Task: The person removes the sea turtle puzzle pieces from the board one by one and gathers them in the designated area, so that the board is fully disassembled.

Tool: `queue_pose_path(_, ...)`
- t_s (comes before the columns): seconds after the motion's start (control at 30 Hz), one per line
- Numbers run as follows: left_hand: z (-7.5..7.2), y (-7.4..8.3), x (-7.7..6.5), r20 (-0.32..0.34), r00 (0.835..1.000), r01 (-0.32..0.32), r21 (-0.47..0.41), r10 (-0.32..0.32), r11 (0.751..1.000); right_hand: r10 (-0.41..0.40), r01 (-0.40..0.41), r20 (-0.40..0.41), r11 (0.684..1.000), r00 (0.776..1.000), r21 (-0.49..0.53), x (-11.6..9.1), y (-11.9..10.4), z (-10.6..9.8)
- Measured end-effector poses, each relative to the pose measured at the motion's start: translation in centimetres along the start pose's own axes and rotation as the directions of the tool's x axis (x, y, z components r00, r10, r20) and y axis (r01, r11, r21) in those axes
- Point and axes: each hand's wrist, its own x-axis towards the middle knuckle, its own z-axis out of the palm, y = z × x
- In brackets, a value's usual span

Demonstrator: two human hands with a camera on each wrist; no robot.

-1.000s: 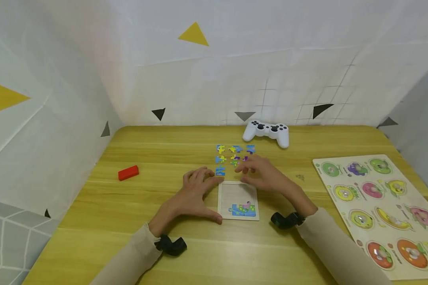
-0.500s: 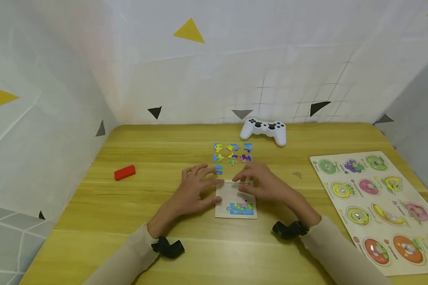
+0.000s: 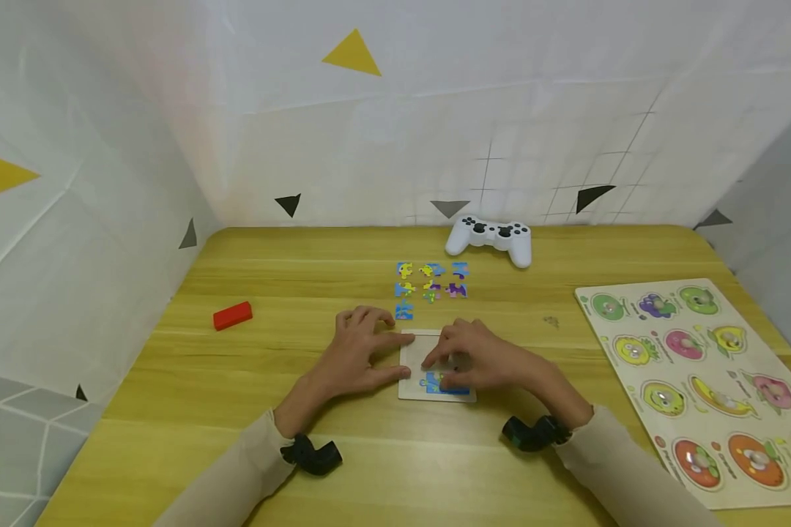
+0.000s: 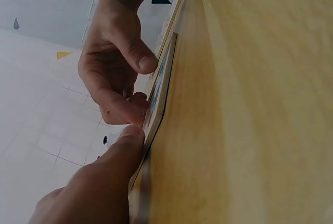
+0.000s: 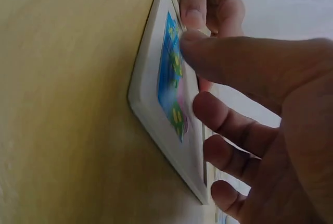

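Observation:
A shallow wooden puzzle tray (image 3: 410, 351) lies on the table, with joined jigsaw pieces (image 5: 169, 73) in blue, green and pink at its near right part. My left hand (image 3: 359, 355) rests at the tray's left side, index fingertip by the far left corner and thumb against the left edge. Over the tray, my right hand (image 3: 481, 356) reaches down with its thumb on the joined pieces and its index fingertip on the board's bare part. The other right fingers are loosely bent and show nothing held in the right wrist view.
Several loose jigsaw pieces (image 3: 405, 290) lie in rows behind the tray. A white game controller (image 3: 491, 236) sits at the back, a red block (image 3: 233, 315) at the left. A large fruit puzzle board (image 3: 688, 380) covers the right side.
My right hand has come toward me from the tray's far edge, down onto the joined pieces. My left thumb has slid up along the tray's left edge.

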Motion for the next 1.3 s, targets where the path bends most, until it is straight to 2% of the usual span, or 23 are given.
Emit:
queue_pose_path(0.17,-0.01,0.05,-0.01,0.011,1.0,0.02,-0.011,-0.02,1.0,0.001,0.0,0.051,1.0,0.999,-0.008,-0.16,-0.39,0.02)
queue_pose_path(0.43,-0.04,0.02,-0.01,0.015,0.999,0.039,-0.028,-0.039,0.999,0.021,-0.023,0.081,1.0,0.996,0.014,-0.27,-0.46,-0.16)
queue_pose_path(0.83,-0.04,0.0,0.07,0.018,0.999,0.04,-0.014,-0.04,0.999,0.017,-0.021,0.078,0.999,0.997,0.051,-0.59,-0.62,-0.29)
queue_pose_path(1.3,-0.07,0.09,0.04,0.012,0.999,0.042,-0.015,-0.041,0.999,0.01,-0.014,0.086,0.999,0.996,0.046,-0.59,-0.55,-0.32)
